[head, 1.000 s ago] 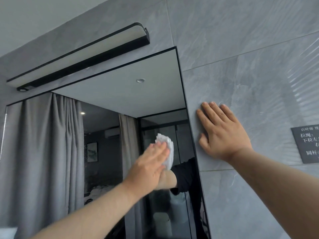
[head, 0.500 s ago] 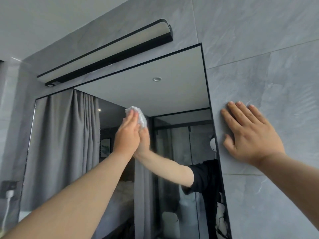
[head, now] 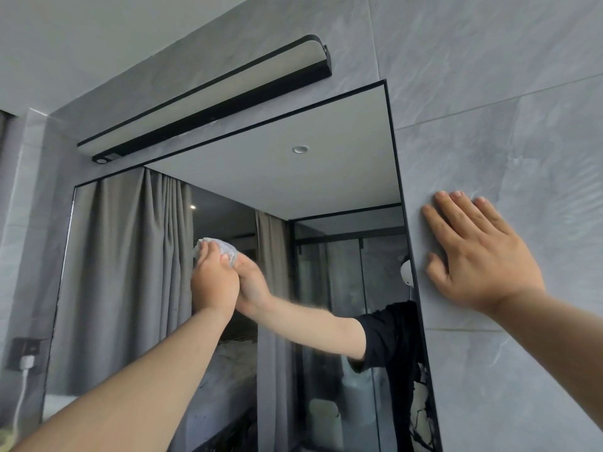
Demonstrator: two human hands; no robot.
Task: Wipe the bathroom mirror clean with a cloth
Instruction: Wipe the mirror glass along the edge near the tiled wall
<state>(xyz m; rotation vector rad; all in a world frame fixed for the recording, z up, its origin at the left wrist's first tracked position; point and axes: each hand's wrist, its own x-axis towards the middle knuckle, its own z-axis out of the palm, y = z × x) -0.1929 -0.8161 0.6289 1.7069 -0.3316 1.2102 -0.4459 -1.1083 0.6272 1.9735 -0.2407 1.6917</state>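
The black-framed mirror point(head: 326, 190) is set into a grey tiled wall. My left hand point(head: 213, 285) presses a small wadded white cloth point(head: 226, 248) flat against the glass, left of the mirror's middle, with the fingers pointing up over the cloth. Most of the cloth is hidden under the fingers. The reflection of that hand and arm meets it on the glass. My right hand point(head: 476, 256) rests open and flat on the wall tile just right of the mirror's right edge.
A long black-and-white light bar point(head: 208, 102) juts out from the wall above the mirror. A wall socket with a white plug and cable point(head: 26, 357) sits at the lower left. Grey tiles point(head: 505, 93) cover the wall to the right.
My left hand has carried the cloth across the glass from near the right edge toward the left, first upward, then slightly down. My right hand has stayed flat on the tile.
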